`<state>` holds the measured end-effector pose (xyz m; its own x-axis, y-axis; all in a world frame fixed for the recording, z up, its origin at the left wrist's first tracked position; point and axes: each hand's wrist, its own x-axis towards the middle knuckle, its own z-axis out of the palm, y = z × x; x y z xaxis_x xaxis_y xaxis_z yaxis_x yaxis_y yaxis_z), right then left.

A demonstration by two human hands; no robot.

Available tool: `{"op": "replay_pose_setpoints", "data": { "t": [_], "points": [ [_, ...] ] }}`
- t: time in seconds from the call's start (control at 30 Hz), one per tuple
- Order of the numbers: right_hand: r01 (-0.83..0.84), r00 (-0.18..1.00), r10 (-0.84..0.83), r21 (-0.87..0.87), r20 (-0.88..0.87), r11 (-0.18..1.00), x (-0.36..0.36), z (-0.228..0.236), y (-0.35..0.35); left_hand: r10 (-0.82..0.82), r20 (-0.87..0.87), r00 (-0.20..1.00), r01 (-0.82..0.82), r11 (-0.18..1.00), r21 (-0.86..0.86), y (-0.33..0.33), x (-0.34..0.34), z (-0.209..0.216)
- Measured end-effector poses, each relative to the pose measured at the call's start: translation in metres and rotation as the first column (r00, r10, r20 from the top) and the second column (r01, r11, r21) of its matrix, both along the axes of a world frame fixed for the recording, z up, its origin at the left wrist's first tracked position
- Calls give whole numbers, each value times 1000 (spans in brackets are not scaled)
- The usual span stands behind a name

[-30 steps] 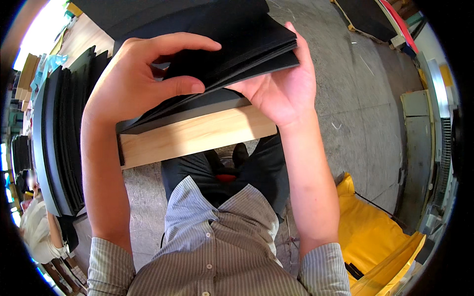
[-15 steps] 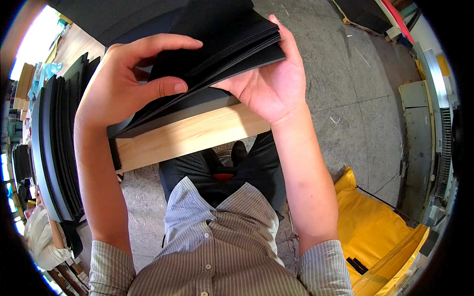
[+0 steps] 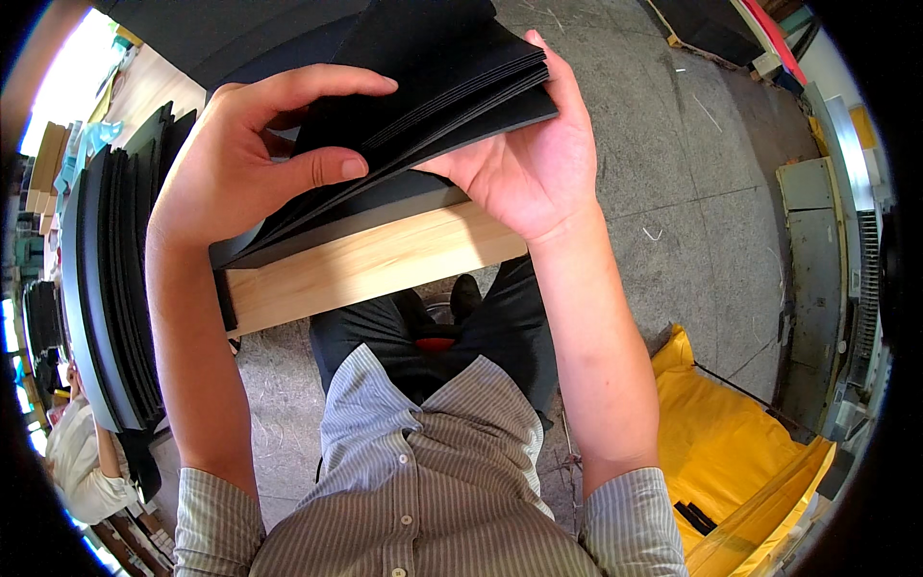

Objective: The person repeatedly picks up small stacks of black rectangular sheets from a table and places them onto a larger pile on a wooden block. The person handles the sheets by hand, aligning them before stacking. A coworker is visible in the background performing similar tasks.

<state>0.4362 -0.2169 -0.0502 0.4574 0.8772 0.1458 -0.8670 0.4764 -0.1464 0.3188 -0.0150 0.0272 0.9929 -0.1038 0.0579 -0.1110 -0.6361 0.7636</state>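
A stack of thin black sheets [image 3: 423,77], bent and slightly fanned at its right end, is held over the near edge of the table. At its left part, my left hand [image 3: 216,168] curves around the sheets, with the thumb and index finger apart on top and the other fingers mostly hidden. My right hand [image 3: 538,159] grips the right end from beneath and the side, its fingertips rising past the sheet edges. Below the stack lies a dark grey board or pad [image 3: 356,207] on a light wooden table edge [image 3: 375,264].
A tall row of black and grey sheets [image 3: 115,288] stands at the left. Behind it another person in a white top [image 3: 87,462] is partly visible. At the lower right is a yellow sheet-like cover [image 3: 721,423]; a grey metal cabinet [image 3: 808,269] stands at the right.
Almost nothing differs; both hands and the black sheets have shifted very slightly to the right. The grip looks the same.
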Motion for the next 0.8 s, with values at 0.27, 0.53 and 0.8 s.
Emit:
{"op": "replay_pose_setpoints", "data": {
  "t": [0.27, 0.53, 0.8],
  "points": [
    [48, 999, -46, -127, 14, 991, -2, 4, -3, -1, 11, 1000, 1, 1000, -6, 1, 1, -5],
    [-19, 1000, 19, 27, 4, 999, 2, -4, 0, 0, -2, 1000, 0, 1000, -28, -1, 1, 0],
    [-65, 998, 67, 66, -24, 996, 4, -3, 0, -19, 40, 999, 19, 1000, -15, 0, 0, -2]
  ]
}}
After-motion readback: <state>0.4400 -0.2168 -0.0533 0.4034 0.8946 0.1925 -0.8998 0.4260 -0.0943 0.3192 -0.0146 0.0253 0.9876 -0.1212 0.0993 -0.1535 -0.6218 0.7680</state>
